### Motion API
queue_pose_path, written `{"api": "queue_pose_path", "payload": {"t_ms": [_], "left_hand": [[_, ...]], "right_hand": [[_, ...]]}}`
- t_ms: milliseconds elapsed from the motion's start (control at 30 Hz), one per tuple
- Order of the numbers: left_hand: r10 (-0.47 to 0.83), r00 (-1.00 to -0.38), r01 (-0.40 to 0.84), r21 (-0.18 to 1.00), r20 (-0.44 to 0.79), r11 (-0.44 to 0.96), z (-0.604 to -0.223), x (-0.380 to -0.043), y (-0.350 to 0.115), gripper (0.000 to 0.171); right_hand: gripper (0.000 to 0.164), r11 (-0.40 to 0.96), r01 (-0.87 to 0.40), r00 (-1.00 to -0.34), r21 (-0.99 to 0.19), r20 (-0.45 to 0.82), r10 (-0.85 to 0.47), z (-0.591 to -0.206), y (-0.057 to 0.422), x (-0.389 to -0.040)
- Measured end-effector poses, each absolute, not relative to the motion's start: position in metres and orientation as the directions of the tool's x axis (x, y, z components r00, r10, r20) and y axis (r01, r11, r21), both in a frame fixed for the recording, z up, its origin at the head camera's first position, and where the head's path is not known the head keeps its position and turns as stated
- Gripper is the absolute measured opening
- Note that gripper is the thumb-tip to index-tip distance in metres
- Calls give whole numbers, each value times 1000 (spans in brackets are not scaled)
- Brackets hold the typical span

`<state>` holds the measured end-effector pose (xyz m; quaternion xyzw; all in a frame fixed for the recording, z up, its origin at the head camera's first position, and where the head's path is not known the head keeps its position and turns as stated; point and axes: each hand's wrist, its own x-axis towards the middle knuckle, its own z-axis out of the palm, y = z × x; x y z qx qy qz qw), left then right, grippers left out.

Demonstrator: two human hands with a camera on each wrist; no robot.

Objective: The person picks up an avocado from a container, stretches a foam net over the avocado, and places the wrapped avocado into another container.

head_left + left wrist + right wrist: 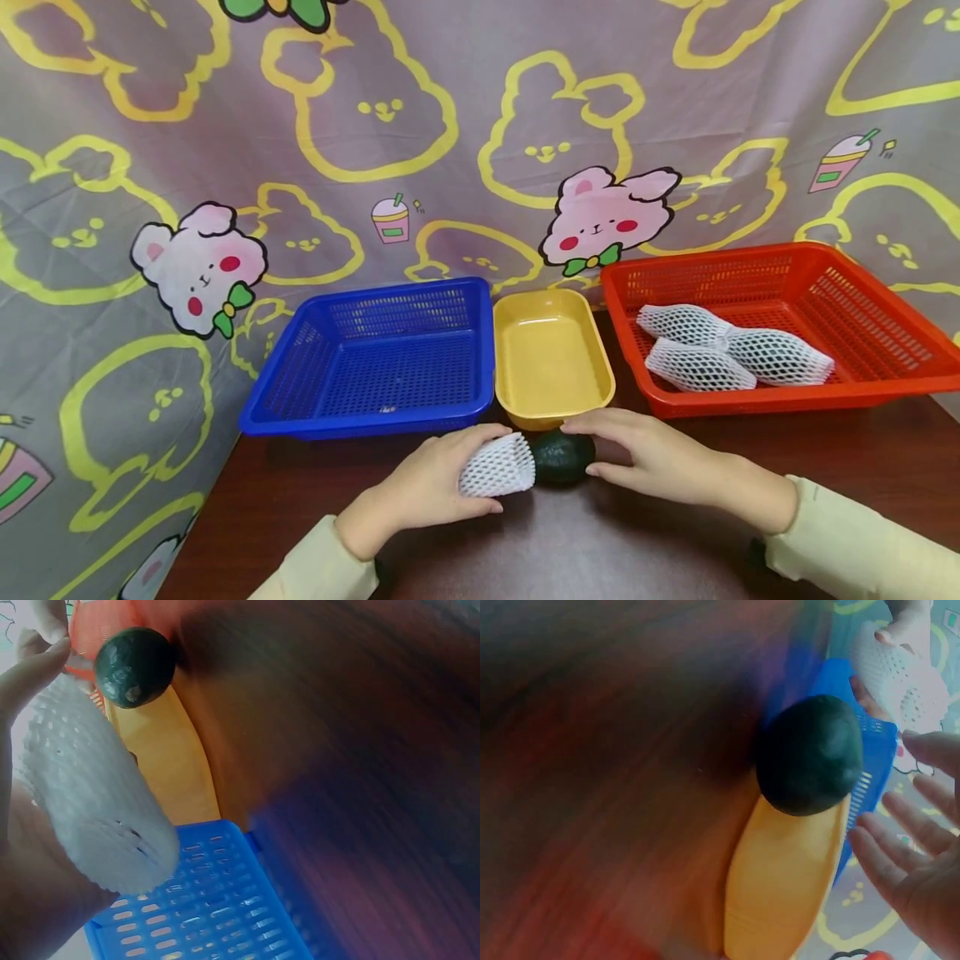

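A white foam net sleeve [497,467] is in my left hand [427,487], the fingers and thumb curled round it. Its mesh end points right, towards a dark green avocado [564,457]; in the left wrist view, a gap shows between sleeve and avocado [135,667]. Whether the sleeve has anything inside, I cannot tell. My right hand [656,454] is beside the avocado, thumb and fingers apart on its right side. In the right wrist view the fingers [915,832] are spread and fairly straight, and the avocado [810,755] lies beyond them without being gripped.
Behind the hands stand a blue basket [367,421] on the left, a yellow tray [555,350] in the middle and a red basket [885,387] on the right. Three netted pieces [780,356] lie in the red one. A patterned curtain [450,108] hangs behind the brown table [570,542].
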<state>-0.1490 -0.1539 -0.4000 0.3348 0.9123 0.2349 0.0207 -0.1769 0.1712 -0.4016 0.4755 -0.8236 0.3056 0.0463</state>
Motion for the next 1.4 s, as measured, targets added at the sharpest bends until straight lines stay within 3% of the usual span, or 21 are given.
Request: {"api": "queue_pose_path", "payload": {"t_ms": [167, 667, 967, 1400], "left_hand": [[617, -782, 591, 413, 85, 693, -405, -150, -158, 81], [635, -772, 600, 362, 28, 713, -416, -153, -168, 75], [611, -791, 567, 334, -36, 753, -421, -157, -166, 80], [605, -795, 568, 305, -37, 765, -427, -161, -163, 84]], "right_hand": [[51, 411, -759, -601, -504, 302, -740, -406, 169, -177], [59, 475, -750, -624, -461, 251, -741, -423, 162, -185], [63, 494, -756, -624, -429, 249, -740, -425, 157, -184], [65, 491, -740, -621, -460, 187, -761, -427, 151, -184]]}}
